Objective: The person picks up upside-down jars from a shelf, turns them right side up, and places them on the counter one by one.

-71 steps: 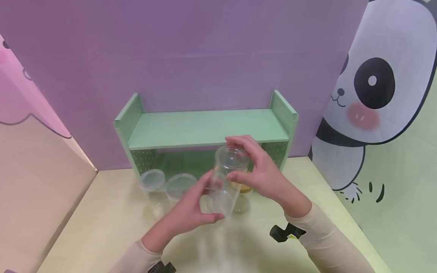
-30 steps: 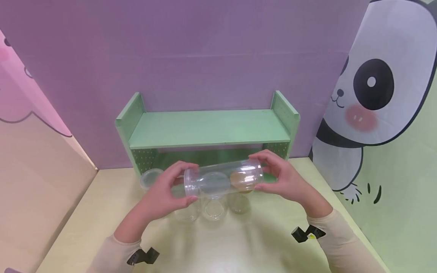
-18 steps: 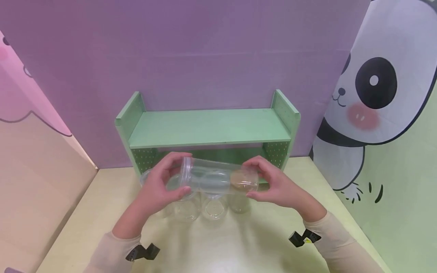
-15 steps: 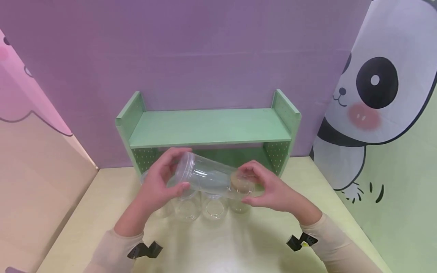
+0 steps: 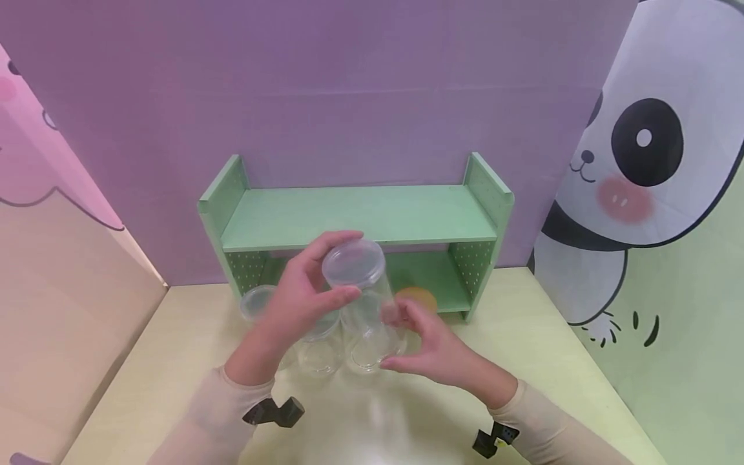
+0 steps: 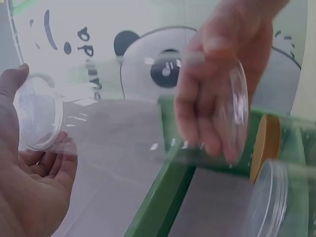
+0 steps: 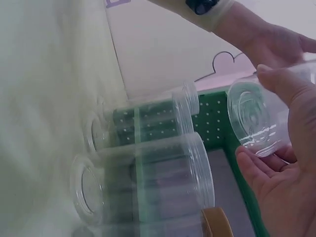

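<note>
A tall clear plastic jar (image 5: pixel 372 313), lid end up and slightly tilted, is held between my two hands in front of the shelf. My left hand (image 5: pixel 299 290) grips its upper end, thumb in front and fingers behind, at the clear lid (image 5: pixel 353 261). Around the lower end curls my right hand (image 5: pixel 436 345), with thumb and fingers on opposite sides of the jar's base (image 7: pixel 252 118). The left wrist view shows the lid (image 6: pixel 40 112) beside my left hand (image 6: pixel 39 192). Nothing shows inside the jar.
Several clear jars stand in a row on the pale table (image 5: pixel 372 426); one has an orange lid (image 5: pixel 416 299). Behind them is a green two-level shelf (image 5: pixel 360 213). A clear-lidded jar (image 5: pixel 258 300) stands at the left, partly behind my left hand.
The jar was bottom-up, then sideways, and now stands lid-up between my hands. My left hand rose and moved right; my right hand moved down with the base.
</note>
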`<state>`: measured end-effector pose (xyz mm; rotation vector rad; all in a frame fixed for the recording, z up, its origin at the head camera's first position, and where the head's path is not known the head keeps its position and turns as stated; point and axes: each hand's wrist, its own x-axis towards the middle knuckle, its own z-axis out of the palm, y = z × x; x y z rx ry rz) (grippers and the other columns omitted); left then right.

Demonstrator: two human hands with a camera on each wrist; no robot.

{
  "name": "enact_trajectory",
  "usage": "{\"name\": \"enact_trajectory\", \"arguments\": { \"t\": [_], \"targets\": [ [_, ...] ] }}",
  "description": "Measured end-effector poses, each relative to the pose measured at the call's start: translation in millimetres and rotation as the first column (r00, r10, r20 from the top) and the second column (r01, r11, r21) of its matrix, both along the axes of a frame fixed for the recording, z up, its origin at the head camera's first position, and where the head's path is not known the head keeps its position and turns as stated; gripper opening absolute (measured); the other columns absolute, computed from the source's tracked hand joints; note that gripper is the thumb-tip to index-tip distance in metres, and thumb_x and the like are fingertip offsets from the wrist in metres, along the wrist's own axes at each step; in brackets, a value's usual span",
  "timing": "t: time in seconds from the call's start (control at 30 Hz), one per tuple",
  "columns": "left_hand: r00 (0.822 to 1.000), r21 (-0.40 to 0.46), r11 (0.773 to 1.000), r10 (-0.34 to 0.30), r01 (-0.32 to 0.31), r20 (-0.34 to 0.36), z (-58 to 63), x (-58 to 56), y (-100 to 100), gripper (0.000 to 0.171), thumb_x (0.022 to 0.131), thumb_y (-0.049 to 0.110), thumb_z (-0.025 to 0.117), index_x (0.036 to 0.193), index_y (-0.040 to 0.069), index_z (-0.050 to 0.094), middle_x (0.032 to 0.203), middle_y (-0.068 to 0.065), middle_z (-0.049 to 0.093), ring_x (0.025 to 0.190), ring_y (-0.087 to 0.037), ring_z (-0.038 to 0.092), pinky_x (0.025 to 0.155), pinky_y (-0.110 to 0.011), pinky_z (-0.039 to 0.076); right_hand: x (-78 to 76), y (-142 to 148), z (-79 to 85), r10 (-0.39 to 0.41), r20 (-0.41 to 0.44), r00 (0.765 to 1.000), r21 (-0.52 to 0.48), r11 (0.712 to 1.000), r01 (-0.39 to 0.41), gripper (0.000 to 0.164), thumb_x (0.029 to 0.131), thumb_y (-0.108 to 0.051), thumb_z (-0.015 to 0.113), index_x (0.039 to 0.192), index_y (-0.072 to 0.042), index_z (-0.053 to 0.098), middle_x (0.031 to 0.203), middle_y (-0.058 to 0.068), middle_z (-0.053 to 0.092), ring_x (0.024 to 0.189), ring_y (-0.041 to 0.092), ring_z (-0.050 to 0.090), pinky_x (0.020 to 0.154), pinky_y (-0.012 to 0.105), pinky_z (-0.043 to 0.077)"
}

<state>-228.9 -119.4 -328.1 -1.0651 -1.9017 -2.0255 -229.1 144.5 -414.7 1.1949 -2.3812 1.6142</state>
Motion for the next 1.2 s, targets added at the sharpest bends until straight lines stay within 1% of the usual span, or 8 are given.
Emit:
{"name": "enact_trajectory", "arguments": {
  "t": [0.13,0.23,0.4,0.57,0.67,0.8,1.03,1.2],
  "targets": [
    [1.000,-0.031,0.999,-0.016,0.016,-0.015,-0.2,-0.9,11,0.081,0.089,0.036,0.096,0.153,0.004,0.059,0.136,-0.013,0.067,0.112,-0.031,0.069,0.092,-0.033,0.063,1.9,-3,-1.6,-0.006,0.030,1.000,0.017,1.000,0.005,0.078,0.081,-0.011,0.100,0.147,-0.009,0.058,0.142,0.004,0.067,0.132,0.027,0.067,0.119,0.044,0.053],
    [0.999,-0.039,0.999,-0.006,0.004,-0.040,-2.1,-2.2,13,0.083,0.088,0.042,0.096,0.152,0.005,0.061,0.134,-0.013,0.069,0.113,-0.031,0.070,0.094,-0.033,0.062,1.4,-2,-1.2,0.009,0.030,1.000,0.038,0.999,-0.010,0.078,0.082,-0.012,0.100,0.148,-0.009,0.057,0.145,0.005,0.066,0.134,0.027,0.065,0.119,0.048,0.053],
    [0.998,-0.080,0.997,0.013,-0.018,-0.058,-5.3,-4.0,12,0.075,0.090,0.033,0.095,0.151,0.005,0.062,0.134,-0.011,0.069,0.114,-0.031,0.070,0.095,-0.034,0.061,1.3,2,5.9,-0.017,0.012,1.000,0.086,0.996,0.016,0.076,0.089,-0.017,0.096,0.152,-0.013,0.053,0.146,0.003,0.065,0.136,0.024,0.063,0.119,0.053,0.052],
    [0.998,-0.167,0.985,0.032,-0.042,-0.062,-8.3,-3.2,11,0.071,0.090,0.026,0.094,0.152,0.010,0.062,0.138,-0.007,0.069,0.115,-0.030,0.070,0.098,-0.038,0.061,1.3,2,22.5,-0.028,-0.016,0.999,-0.018,0.999,0.028,0.071,0.095,-0.008,0.087,0.155,-0.011,0.050,0.145,0.007,0.063,0.135,0.030,0.064,0.113,0.059,0.056],
    [0.997,-0.186,0.981,0.035,-0.046,-0.063,-9.6,-3.3,11,0.070,0.090,0.025,0.094,0.152,0.011,0.062,0.138,-0.006,0.068,0.116,-0.030,0.069,0.100,-0.040,0.060,1.9,1,31.9,-0.017,-0.015,1.000,-0.095,0.995,0.015,0.070,0.096,-0.002,0.084,0.156,-0.008,0.050,0.148,0.011,0.062,0.134,0.034,0.065,0.108,0.055,0.061],
    [0.997,-0.189,0.981,0.032,-0.045,-0.071,-11.3,-4.2,13,0.072,0.091,0.028,0.093,0.152,0.008,0.061,0.138,-0.007,0.068,0.117,-0.030,0.068,0.101,-0.040,0.060,2.6,-1,40.3,-0.010,-0.006,1.000,-0.152,0.988,0.009,0.068,0.096,0.001,0.083,0.156,-0.005,0.051,0.146,0.014,0.062,0.133,0.039,0.066,0.102,0.047,0.065],
    [0.998,-0.196,0.980,0.024,-0.036,-0.063,-13.2,-3.8,14,0.072,0.092,0.032,0.094,0.153,0.010,0.061,0.140,-0.006,0.067,0.119,-0.030,0.067,0.104,-0.040,0.059,7.7,-8,49.0,-0.035,0.108,0.994,-0.182,0.982,0.055,0.072,0.088,0.006,0.089,0.152,-0.009,0.059,0.142,0.012,0.063,0.129,0.040,0.067,0.089,0.044,0.069],
    [0.998,-0.209,0.977,0.031,-0.044,-0.062,-13.4,-3.8,15,0.073,0.092,0.037,0.093,0.153,0.013,0.061,0.140,-0.006,0.066,0.120,-0.029,0.067,0.104,-0.038,0.058,9.1,-10,49.6,-0.070,0.115,0.991,-0.182,0.979,0.091,0.069,0.087,0.006,0.089,0.149,-0.008,0.063,0.138,0.011,0.066,0.124,0.038,0.070,0.088,0.043,0.069]
  ]
}}
